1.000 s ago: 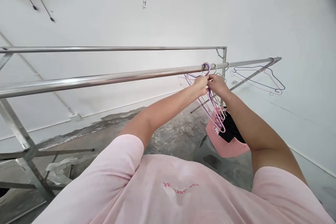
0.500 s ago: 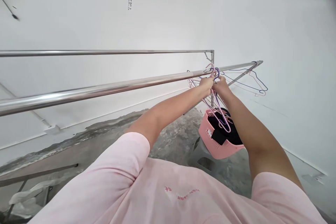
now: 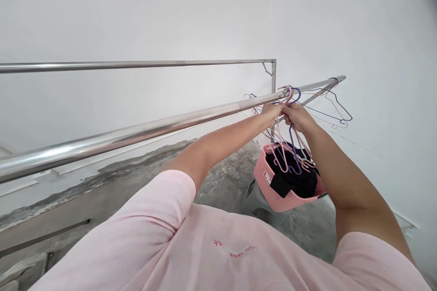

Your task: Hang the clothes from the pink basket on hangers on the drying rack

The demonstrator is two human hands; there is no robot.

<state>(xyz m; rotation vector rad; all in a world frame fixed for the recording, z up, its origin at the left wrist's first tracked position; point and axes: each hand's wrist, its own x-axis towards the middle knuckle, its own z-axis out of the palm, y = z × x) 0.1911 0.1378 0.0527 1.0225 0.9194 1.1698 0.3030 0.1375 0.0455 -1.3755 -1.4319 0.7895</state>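
Observation:
Several pink and purple clothes hangers [image 3: 295, 145] are bunched at the front steel rail [image 3: 177, 122], their hooks up at the rail. My left hand [image 3: 271, 112] is closed around the necks of some hangers, just under the rail. Close beside it on the right, my right hand [image 3: 299, 116] is closed on hangers of the same bunch, a purple one among them. The two hands almost touch, and the exact grip of the fingers is partly hidden. Below hangs the view of a pink basket [image 3: 269, 193] with black cloth [image 3: 297, 184] inside.
A second steel rail [image 3: 136, 64] runs behind, joined to an upright post [image 3: 273, 77]. More hangers [image 3: 341, 104] hang at the front rail's far end. The basket rests on a grey stool-like support. White walls stand behind, with rough concrete floor [image 3: 225, 177] below.
My right hand has moved slightly right, and the hanger bunch has spread and shifted right along the rail. The left hand stays near the same place; the view has tilted a little.

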